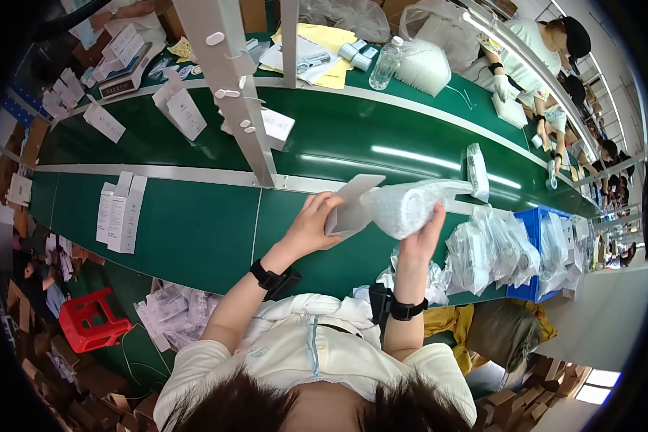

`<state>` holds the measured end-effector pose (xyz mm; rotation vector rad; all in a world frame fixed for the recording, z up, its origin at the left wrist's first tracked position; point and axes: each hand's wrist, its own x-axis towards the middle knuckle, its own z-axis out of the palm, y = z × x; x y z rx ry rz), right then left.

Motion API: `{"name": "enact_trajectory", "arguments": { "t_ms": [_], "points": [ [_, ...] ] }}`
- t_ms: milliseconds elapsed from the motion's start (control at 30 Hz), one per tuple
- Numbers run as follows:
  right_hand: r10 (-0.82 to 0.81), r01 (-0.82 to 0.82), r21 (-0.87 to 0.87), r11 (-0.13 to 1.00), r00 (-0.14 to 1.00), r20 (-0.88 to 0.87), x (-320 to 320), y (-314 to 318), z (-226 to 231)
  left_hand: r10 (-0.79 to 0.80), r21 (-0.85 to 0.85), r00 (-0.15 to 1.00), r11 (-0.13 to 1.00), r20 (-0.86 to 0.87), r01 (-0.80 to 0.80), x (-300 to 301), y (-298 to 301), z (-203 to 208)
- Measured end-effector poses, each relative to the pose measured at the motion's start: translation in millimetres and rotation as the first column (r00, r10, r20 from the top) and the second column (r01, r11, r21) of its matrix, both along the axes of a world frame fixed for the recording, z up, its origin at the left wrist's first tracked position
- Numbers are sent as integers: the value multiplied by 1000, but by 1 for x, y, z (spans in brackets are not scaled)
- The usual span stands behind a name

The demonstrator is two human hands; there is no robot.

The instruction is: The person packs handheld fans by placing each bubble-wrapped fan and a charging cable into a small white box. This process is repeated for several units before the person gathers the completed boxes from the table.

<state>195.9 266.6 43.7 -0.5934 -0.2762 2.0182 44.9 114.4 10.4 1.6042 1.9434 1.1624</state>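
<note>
My left hand (311, 225) is closed round a white cardboard box (352, 205), tilted, with its flap raised on the far side. In my right hand (425, 232) is a bubble-wrapped item (403, 209), its wide end held close to the box's side. The wrap hides what the item is, and a narrower tail of it stretches to the right. Close to my right arm lies a pile of clear bagged items (482, 248) on the green table (201, 223).
White boxes (122, 214) stand at the left of the table. Beyond a metal rail, a green belt (324, 140) carries boxes and a wrapped item (476, 173). A metal post (227, 86) rises in front. A blue crate (532, 237) sits at right, a red stool (93, 320) at lower left. Co-workers are at upper right.
</note>
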Motion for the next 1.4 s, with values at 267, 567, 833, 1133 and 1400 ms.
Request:
{"name": "enact_trajectory", "arguments": {
  "t_ms": [267, 567, 833, 1133, 1400],
  "points": [
    [-613, 130, 745, 654, 668, 422, -51, -50, -47, 251, 156, 968, 956, 1, -248, 22, 5, -40],
    [-640, -822, 561, -101, 485, 596, -18, -56, -55, 341, 90, 921, 928, 187, -362, 14, -25, -65],
    [-186, -635, 770, 57, 751, 634, -17, -78, -69, -66, 284, 980, 959, 190, 10, -9, -78, -45],
    [-280, -744, 666, 53, 629, 725, -8, -81, -69, 541, -256, 82, 520, 837, -815, -245, -33, -71],
    [-265, -764, 641, 79, 603, 752, -12, -86, -61, 882, -330, -41, 132, 470, -935, -350, 15, -152]
  ]
}}
